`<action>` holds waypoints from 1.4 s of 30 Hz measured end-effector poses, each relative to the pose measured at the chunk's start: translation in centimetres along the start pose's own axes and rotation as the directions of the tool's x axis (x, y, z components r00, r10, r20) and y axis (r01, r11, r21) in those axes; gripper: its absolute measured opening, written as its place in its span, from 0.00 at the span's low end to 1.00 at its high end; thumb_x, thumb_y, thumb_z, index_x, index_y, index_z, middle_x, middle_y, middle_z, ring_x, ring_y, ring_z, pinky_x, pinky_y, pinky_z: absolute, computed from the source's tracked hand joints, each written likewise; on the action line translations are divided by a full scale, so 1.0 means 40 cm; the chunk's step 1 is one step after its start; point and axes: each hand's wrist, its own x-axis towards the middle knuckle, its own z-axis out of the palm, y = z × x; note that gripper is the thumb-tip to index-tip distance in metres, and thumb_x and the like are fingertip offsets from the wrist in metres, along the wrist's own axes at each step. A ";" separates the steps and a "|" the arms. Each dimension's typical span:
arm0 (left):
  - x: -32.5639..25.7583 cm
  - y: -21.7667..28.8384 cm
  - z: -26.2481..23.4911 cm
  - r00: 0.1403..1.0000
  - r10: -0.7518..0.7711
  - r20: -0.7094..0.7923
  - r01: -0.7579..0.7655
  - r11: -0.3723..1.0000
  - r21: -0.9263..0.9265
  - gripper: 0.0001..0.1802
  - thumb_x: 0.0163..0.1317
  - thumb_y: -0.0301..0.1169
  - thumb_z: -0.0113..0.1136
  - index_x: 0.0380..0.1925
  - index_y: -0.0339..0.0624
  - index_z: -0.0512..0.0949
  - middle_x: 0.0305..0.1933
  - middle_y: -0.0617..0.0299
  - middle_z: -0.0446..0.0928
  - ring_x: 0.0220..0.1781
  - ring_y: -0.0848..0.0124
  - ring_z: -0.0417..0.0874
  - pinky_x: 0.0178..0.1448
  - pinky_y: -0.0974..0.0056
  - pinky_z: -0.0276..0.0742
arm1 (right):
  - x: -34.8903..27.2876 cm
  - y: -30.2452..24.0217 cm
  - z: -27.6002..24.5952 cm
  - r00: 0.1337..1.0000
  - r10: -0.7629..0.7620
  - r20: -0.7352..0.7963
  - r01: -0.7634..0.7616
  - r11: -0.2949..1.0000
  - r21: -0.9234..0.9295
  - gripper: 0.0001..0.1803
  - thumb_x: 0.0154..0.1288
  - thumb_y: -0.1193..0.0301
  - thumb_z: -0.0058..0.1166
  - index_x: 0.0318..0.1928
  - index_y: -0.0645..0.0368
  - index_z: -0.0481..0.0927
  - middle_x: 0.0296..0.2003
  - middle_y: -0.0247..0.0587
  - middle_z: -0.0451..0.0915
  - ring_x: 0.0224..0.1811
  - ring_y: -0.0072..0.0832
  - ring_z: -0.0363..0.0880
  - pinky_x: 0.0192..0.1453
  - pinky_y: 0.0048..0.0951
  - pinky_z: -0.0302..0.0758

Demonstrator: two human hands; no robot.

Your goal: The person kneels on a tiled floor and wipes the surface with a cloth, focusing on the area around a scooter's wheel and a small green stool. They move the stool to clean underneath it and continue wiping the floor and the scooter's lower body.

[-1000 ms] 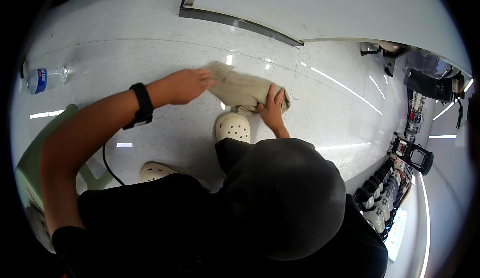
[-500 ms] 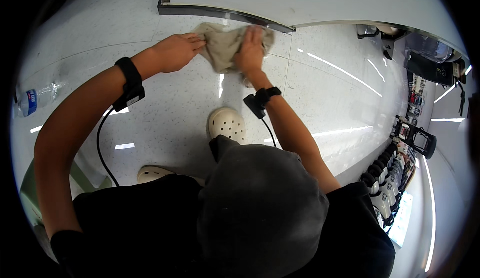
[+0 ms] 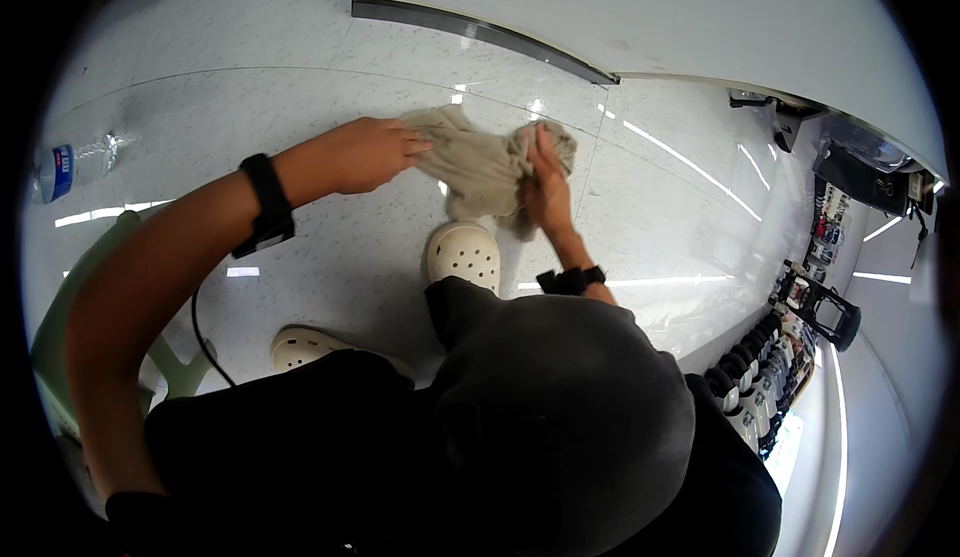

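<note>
A crumpled beige cloth (image 3: 475,169) spreads just above the white speckled floor, in front of my near shoe. My left hand (image 3: 372,155) pinches its left end, fingers closed over the edge. At the other end, my right hand (image 3: 547,189) is closed on a bunched part of the cloth, thumb side up. Part of the cloth hangs down between the hands and beside the right wrist. Both wrists wear black bands; a cable runs down from the left one.
A white panel with a dark base strip (image 3: 480,39) borders the floor ahead. A clear plastic bottle (image 3: 62,172) lies at far left, above a green plastic stool (image 3: 85,287). My cream clogs (image 3: 466,255) stand below the cloth. Packed shelves (image 3: 760,367) line the right.
The cloth has come away from the base strip, back toward me and slightly right, with both hands. My right hand has gone from lying flat on it to gripping a bunch.
</note>
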 end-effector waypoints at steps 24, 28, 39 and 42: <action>0.010 0.023 0.009 0.994 -0.092 -0.054 0.104 0.946 0.307 0.28 0.67 0.33 0.50 0.63 0.26 0.67 0.74 0.43 0.58 0.77 0.56 0.58 0.79 0.57 0.49 | 0.241 0.192 -0.121 0.997 -0.068 0.023 0.060 0.967 0.249 0.31 0.56 0.85 0.48 0.62 0.52 0.76 0.64 0.43 0.73 0.68 0.38 0.70 0.69 0.31 0.67; 0.055 -0.018 0.033 0.998 -0.029 -0.059 0.036 0.991 0.129 0.30 0.65 0.35 0.53 0.64 0.28 0.66 0.74 0.44 0.58 0.77 0.56 0.55 0.80 0.56 0.46 | 0.077 0.270 -0.123 0.995 -0.065 -0.082 0.073 0.993 0.098 0.36 0.57 0.89 0.41 0.67 0.52 0.70 0.67 0.45 0.69 0.72 0.39 0.63 0.74 0.33 0.61; 0.047 -0.022 0.040 0.969 0.106 -0.223 -0.067 0.982 0.175 0.15 0.54 0.29 0.62 0.41 0.43 0.74 0.44 0.56 0.75 0.53 0.60 0.75 0.60 0.57 0.71 | -0.225 0.029 -0.009 0.967 0.224 0.120 -0.240 0.961 0.138 0.27 0.69 0.78 0.50 0.68 0.55 0.67 0.68 0.45 0.67 0.71 0.39 0.66 0.67 0.32 0.69; -0.029 -0.054 0.055 0.973 0.025 -0.230 -0.018 0.999 0.033 0.13 0.53 0.28 0.60 0.40 0.42 0.75 0.42 0.54 0.77 0.52 0.58 0.76 0.56 0.56 0.74 | -0.155 -0.033 -0.005 0.988 0.032 0.150 -0.054 0.989 0.140 0.26 0.69 0.78 0.51 0.67 0.54 0.69 0.67 0.45 0.70 0.70 0.42 0.66 0.64 0.33 0.72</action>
